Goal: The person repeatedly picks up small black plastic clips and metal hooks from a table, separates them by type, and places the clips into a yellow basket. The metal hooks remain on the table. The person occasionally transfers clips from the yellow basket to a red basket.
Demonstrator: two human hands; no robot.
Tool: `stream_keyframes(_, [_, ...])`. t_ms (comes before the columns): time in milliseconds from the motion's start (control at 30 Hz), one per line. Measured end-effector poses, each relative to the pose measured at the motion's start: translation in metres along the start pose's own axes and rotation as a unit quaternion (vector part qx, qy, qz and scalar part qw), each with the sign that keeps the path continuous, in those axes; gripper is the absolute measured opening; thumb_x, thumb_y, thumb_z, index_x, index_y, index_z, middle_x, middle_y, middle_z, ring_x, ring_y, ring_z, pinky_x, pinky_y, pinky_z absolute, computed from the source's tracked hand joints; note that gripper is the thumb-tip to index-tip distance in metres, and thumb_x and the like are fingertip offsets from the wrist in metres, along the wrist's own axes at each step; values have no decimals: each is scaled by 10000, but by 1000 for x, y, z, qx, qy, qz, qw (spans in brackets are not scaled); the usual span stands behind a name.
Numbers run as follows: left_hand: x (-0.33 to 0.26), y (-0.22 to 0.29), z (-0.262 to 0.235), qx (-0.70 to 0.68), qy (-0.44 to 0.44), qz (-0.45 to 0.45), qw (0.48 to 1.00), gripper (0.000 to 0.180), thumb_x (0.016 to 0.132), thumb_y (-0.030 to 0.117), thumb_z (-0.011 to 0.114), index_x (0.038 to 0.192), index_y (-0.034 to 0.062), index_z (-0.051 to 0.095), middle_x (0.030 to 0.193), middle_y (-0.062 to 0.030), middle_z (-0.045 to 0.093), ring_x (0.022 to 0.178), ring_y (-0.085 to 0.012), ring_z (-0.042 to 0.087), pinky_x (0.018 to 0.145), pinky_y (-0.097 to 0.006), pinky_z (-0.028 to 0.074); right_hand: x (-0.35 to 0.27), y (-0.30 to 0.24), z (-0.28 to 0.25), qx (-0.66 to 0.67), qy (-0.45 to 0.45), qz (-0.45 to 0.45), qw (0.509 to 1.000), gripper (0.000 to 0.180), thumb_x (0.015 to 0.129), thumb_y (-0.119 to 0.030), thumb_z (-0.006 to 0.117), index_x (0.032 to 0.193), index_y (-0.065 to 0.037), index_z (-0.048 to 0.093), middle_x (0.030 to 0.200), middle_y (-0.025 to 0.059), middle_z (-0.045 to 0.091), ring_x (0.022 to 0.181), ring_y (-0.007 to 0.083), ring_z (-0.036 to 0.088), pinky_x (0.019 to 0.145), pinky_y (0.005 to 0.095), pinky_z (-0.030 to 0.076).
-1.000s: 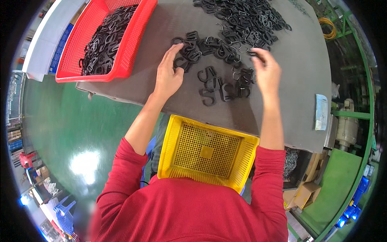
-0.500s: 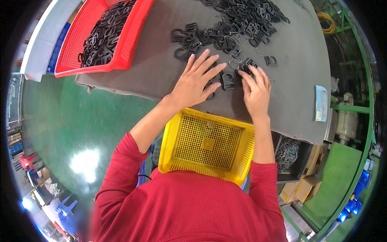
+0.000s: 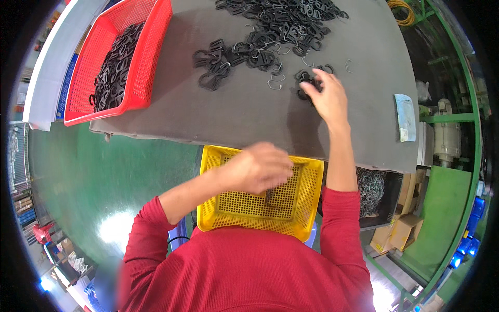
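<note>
Over the yellow basket below the table's near edge, our left hand curls, hold unclear; our right hand, half open, touches black clips. Clips could miss the basket if dropped carelessly.

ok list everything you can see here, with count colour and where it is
black clips: many, black, spread over the far part of the table
table: one, grey top
red basket: one, red, on the table's left end, part full of black clips
yellow basket: one, yellow, below the table's near edge
flat packet: one, pale, at the table's right edge
floor: green
cardboard boxes: brown, lower right
left hand: over the yellow basket
right hand: on the clips on the table
</note>
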State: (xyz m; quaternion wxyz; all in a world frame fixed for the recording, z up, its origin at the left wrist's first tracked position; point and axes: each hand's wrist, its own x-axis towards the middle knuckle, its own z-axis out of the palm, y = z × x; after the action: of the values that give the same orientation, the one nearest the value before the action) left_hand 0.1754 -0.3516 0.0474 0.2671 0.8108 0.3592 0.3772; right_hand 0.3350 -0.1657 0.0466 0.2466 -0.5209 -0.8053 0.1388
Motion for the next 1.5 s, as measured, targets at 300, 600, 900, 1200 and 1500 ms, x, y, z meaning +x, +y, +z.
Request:
stream_keyframes(300, [103,-85,-44,130,181,-85,971,157,812,61,606,960,45,655,951,-103,660,887,-275,615,778,-350,495,45,39,-49,264,-88,122,953,186,755,-152,704,905,-44,693,783,19,664,711,108,583,687,248,449])
stream_keyframes(600, [199,-133,21,315,91,-170,929,343,782,299,655,996,31,639,974,-135,626,962,-286,573,834,-373,481,32,110,-68,514,-97,250,815,239,797,-231,674,956,-53,672,827,6,652,751,65,570,647,276,431])
stream_keyframes(900, [214,-144,8,269,-22,-260,927,402,689,295,734,1043,130,638,1063,-146,596,1048,-312,557,883,-421,465,36,61,-36,7,-208,164,964,401,699,-336,763,925,-18,671,820,149,668,755,254,631,705,353,476])
stream_keyframes(1200, [199,-145,-18,99,-30,-262,959,338,692,183,722,959,24,589,945,-140,634,886,-268,615,782,-353,488,38,73,-25,51,-158,155,974,514,600,-307,834,976,-6,654,954,161,667,911,282,634,804,375,475])
stream_keyframes(1500, [133,-115,-60,-510,138,-351,773,240,848,232,618,1030,78,588,854,9,573,781,-105,571,663,-229,477,47,53,-40,181,-210,171,945,418,582,-254,837,889,-30,663,790,88,652,727,168,580,687,304,448])
